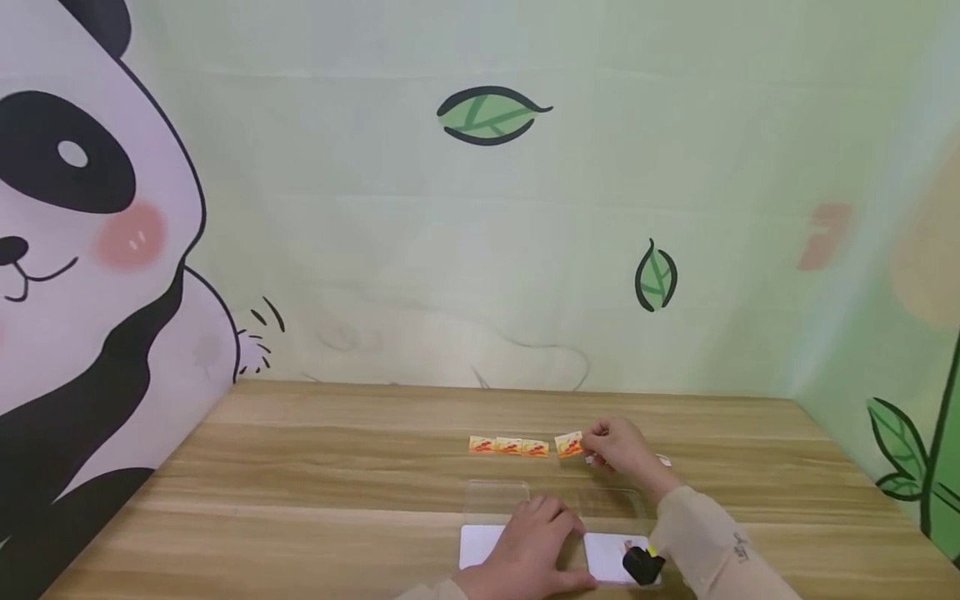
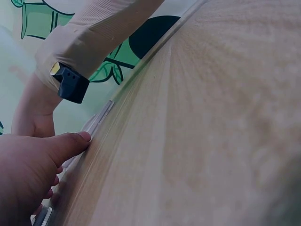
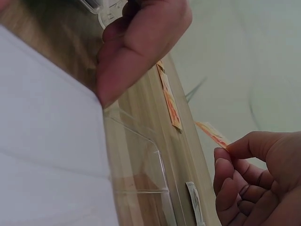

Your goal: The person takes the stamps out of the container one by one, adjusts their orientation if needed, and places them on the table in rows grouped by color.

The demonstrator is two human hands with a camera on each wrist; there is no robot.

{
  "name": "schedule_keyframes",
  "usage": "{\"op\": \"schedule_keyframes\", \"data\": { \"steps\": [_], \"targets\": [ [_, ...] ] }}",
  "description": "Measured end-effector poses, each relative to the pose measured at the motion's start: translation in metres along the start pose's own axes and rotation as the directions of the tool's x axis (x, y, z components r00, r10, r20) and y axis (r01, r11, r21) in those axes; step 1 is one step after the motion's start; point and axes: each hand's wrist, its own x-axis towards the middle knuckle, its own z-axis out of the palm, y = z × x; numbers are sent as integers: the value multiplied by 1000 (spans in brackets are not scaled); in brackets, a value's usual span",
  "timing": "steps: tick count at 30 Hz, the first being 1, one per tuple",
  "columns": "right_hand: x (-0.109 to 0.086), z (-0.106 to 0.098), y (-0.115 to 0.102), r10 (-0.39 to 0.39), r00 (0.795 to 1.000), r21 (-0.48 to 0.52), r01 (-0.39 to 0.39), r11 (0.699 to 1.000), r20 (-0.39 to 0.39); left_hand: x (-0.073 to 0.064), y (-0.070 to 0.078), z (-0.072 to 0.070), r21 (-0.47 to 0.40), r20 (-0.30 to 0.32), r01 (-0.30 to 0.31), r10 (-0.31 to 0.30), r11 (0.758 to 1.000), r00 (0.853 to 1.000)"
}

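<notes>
In the head view my right hand (image 1: 621,446) pinches a small orange-and-yellow picture card (image 1: 568,444) by its edge, just right of a row of three similar cards (image 1: 508,446). The right wrist view shows the pinched card (image 3: 212,134) held between thumb and fingertips, tilted above the table. My left hand (image 1: 528,546) rests between two clear plastic cases, each with a white sheet or stack in its near half. Its thumb and fingertips touch the left edge of the right white piece (image 1: 606,557). The palm partly hides the left white piece (image 1: 478,543).
Transparent lids (image 1: 497,502) extend behind the white pieces. A small pale piece (image 1: 663,459) lies beyond my right wrist, and another card (image 3: 195,205) lies below that hand. The wooden table (image 1: 262,500) meets a printed panda-and-leaf backdrop (image 1: 375,250). A black wrist device (image 1: 641,565) hangs over the right case.
</notes>
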Motion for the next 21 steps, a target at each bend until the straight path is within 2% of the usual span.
{"op": "schedule_keyframes", "data": {
  "steps": [9, 21],
  "targets": [
    [7, 9, 3, 20, 999, -15, -21, 1000, -40, -1, 0, -5, -37, 27, 8, -7, 999, 1000],
    [9, 15, 2, 42, 997, -70, -46, 996, -65, -1, -3, -1, -9, -40, -42, 42, 999, 998]
  ]
}}
